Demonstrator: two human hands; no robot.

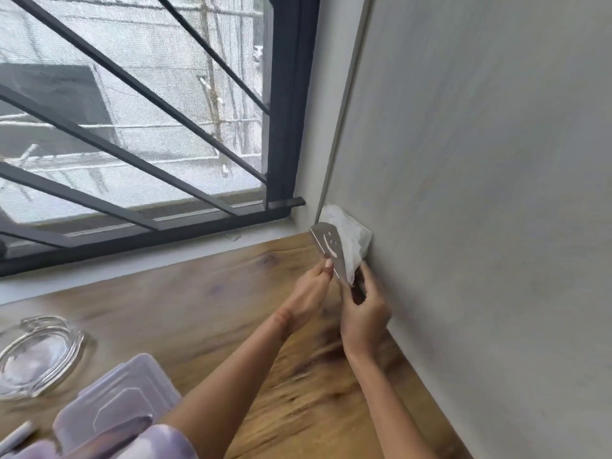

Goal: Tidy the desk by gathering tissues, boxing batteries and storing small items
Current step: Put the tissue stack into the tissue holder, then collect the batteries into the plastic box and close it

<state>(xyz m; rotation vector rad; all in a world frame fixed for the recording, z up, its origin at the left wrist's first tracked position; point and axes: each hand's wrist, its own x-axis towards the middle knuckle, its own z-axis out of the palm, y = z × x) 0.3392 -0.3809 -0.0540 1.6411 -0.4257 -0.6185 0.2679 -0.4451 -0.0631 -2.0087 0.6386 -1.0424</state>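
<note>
So the tissues (351, 236) are a white wad in a smiley-face metal holder (328, 245), far right corner of the desk (231, 293), touching the wall (480, 193). From my feed the left hand (311, 293) pinches the metal holder's near edge with its fingertips. The right hand (364, 316) is curled round its bottom. A clear plastic box (126, 402) and a glass dish (36, 356) sit near left.

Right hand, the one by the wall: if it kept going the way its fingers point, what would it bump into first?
Probably the white tissues in the metal holder that the right hand grips at its lower end. Just behind them is the grey wall, though depth is unclear.
</note>
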